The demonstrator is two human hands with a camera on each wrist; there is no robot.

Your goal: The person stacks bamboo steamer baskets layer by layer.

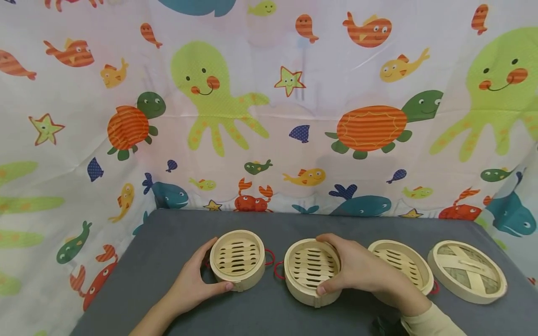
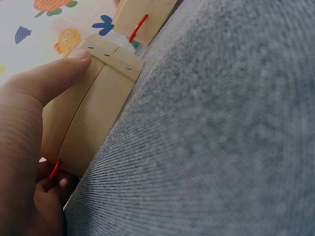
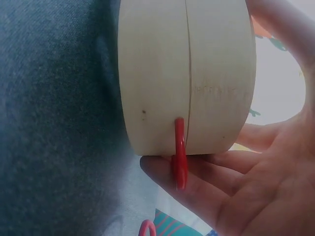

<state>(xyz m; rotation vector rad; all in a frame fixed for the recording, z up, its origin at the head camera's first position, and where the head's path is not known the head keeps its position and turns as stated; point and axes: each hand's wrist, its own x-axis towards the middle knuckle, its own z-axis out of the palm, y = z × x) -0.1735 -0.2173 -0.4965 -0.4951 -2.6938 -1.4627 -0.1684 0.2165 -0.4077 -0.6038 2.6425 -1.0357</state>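
Note:
A small round bamboo steamer basket with a slatted base stands on the table at the left. My left hand grips its left side, thumb on the front wall and fingers behind. The left wrist view shows that thumb pressed to the bamboo wall, near a red loop. To the right, a second steamer basket is held by my right hand, thumb at the front and fingers over the far rim. In the right wrist view, fingers touch this basket's wall beside its red loop.
A third steamer basket lies partly behind my right forearm. Beside it is a woven bamboo lid with crossed strips. Grey cloth covers the table, and a sea-animal curtain hangs behind. Something dark sits by the right sleeve.

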